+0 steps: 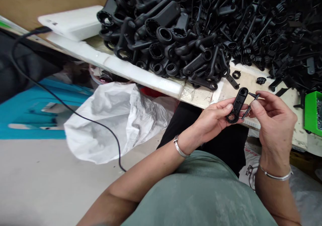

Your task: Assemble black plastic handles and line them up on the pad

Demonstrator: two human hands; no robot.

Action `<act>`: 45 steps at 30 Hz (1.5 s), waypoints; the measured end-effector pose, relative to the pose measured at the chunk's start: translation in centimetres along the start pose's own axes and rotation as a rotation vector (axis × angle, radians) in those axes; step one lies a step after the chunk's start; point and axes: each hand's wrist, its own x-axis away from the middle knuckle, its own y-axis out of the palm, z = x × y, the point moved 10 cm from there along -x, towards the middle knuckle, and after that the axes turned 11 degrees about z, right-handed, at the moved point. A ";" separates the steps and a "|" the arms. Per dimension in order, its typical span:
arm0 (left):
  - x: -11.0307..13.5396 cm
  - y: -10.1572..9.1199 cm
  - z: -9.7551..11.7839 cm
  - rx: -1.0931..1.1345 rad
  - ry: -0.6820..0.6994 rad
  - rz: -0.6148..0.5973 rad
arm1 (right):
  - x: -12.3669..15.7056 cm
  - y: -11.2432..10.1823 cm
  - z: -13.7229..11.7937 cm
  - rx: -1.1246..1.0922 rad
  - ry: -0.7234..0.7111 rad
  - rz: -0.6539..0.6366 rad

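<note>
At the table's front edge my left hand (217,117) grips a black plastic handle housing (240,100), its hollow side up and its ring end toward me. Close by on the right, my right hand (274,118) pinches a thin black plastic lever (252,106) between thumb and fingers. The lever is right beside the housing; whether they touch I cannot tell. Just beyond my hands lie a small black toothed ring (236,74) and a flat black strip (233,81).
A large heap of black plastic parts (176,35) covers the back of the table (208,97). On the right sits a green bin (310,113) of small metal pieces. A white box (72,21) with a black cable (75,112) stands left. Below hangs a white sack (105,125).
</note>
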 end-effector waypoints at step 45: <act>0.1 1.1 0.1 0.152 0.046 -0.067 | 1.9 4.6 2.4 -0.241 0.361 -0.165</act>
